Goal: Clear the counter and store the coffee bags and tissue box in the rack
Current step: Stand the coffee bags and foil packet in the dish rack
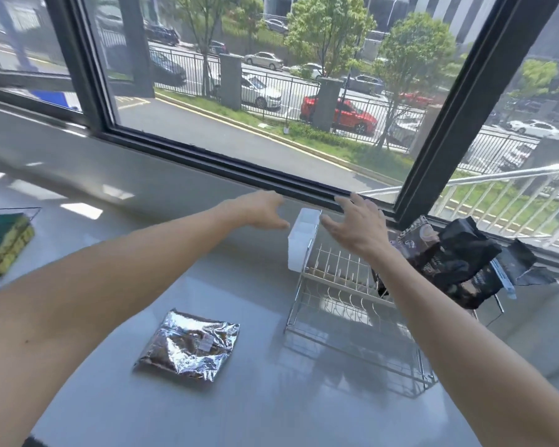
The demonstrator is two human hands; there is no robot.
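Both my arms are stretched forward over the pale grey glossy counter point(117, 201). My left hand point(261, 210) is open, the fingers spread and a little bent, and it holds nothing. My right hand point(355, 222) is open in the same way, also with nothing in it. Between my two hands stands the white rectangular plastic tissue box point(300, 240), upright at the far left end of the chrome wire dish rack point(346, 304). I cannot tell if my fingertips touch the box; they are just beside it on both sides.

To the right of my right hand, the dark black and brown crumpled coffee bags point(455, 259) lean together in the right part of the rack, partly behind my right forearm. Below my left hand, nearer to me, one flat silver foil coffee bag point(189, 345) lies on the counter, well apart from the rack. Far to the left of my left hand, a stack of green and yellow sponges point(4, 243) sits at the edge of the view. Beyond my hands runs the dark window frame point(207, 159).
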